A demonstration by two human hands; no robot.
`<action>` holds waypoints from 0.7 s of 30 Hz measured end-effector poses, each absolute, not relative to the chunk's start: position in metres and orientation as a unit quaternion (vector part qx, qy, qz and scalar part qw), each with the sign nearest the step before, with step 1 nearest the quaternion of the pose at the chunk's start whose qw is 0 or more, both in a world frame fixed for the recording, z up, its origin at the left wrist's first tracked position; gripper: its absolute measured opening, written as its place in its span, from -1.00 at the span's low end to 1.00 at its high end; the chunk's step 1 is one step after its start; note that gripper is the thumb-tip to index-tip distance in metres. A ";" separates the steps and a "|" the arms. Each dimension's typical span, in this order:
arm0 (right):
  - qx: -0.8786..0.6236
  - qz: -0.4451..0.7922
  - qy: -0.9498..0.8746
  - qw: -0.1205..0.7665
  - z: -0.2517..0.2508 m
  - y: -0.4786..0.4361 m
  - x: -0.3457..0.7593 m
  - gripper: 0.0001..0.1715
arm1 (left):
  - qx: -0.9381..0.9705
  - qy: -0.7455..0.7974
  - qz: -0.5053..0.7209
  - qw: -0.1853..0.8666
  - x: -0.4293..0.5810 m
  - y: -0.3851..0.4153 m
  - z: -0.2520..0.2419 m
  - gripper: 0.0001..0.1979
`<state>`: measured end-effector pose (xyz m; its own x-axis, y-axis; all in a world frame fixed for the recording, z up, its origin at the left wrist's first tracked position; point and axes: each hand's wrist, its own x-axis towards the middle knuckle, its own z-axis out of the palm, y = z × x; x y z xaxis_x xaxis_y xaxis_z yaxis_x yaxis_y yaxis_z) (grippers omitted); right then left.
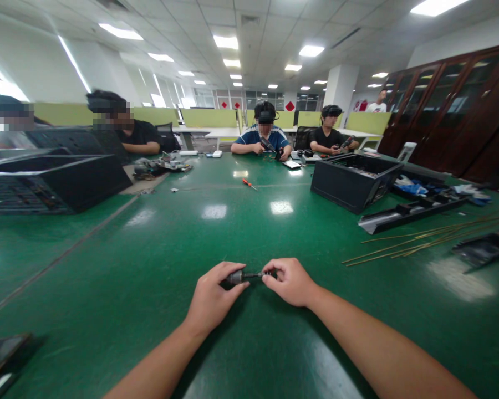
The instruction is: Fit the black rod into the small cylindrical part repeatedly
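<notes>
My left hand [214,293] grips a dark metal cylinder [235,277] that looks like a drill chuck, its thumb and fingers wrapped around it from the left. From the cylinder a thin dark rod [251,275], like a drill bit, sticks out to the right. My right hand [289,281] pinches the far end of this rod between thumb and fingers. Something small and dark shows at those fingertips, too little to name. Both hands are close together, low over the green tabletop [249,238], with the rod lying level between them.
A red-handled screwdriver [248,183] lies farther off. Black computer cases stand left [45,183] and right [349,183]. Thin brass-coloured rods [403,244] and a metal channel [399,213] lie at right. Several people sit around; one opposite holds a power drill [268,144].
</notes>
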<state>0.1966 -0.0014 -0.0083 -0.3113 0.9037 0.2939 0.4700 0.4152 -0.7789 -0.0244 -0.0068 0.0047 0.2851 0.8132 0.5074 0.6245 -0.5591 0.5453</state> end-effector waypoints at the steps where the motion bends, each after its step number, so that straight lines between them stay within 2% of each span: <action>1: -0.455 0.291 -0.756 0.371 -0.008 -0.002 0.197 -0.81 | 0.792 0.455 0.390 0.121 -0.024 -0.007 0.005 -0.72; 21: -0.457 0.292 -0.750 0.377 -0.008 -0.001 0.198 -0.82 | 0.785 0.467 0.384 0.135 -0.026 -0.007 0.005 -0.72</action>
